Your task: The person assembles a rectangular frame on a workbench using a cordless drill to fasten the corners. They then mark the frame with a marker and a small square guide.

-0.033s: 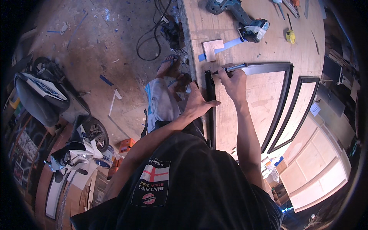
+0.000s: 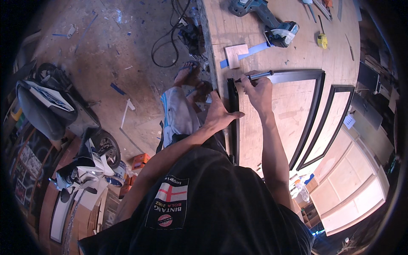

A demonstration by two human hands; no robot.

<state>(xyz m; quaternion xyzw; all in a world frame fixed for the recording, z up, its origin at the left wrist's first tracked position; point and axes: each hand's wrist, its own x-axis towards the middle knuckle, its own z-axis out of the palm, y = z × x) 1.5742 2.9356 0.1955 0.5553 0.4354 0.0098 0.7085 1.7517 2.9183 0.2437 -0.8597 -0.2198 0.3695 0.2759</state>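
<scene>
My left hand [image 2: 219, 114] grips a long black frame bar [image 2: 233, 100] at the bench's left edge. Its thumb lies across the bar and the fingers reach along the outer side. Close to the bar's far end, my right hand [image 2: 259, 91] pinches a slim pen-like tool [image 2: 260, 75] with a grey barrel. The tool's dark end points left toward the bar; whether it touches is too small to tell. Right of my hand lies a black-edged frame [image 2: 316, 95], its far rail shining in the light. Beyond it is a narrower black frame [image 2: 329, 121].
On the wooden bench [image 2: 306, 59] lie a cordless drill [image 2: 272, 25], a thin wooden piece [image 2: 235, 55], a blue strip [image 2: 255, 49] and a yellow-handled tool [image 2: 322, 40]. A motorbike [image 2: 91, 157] stands at left. Another person's leg [image 2: 180, 106] is beside the bench, with cables [image 2: 163, 63] beyond.
</scene>
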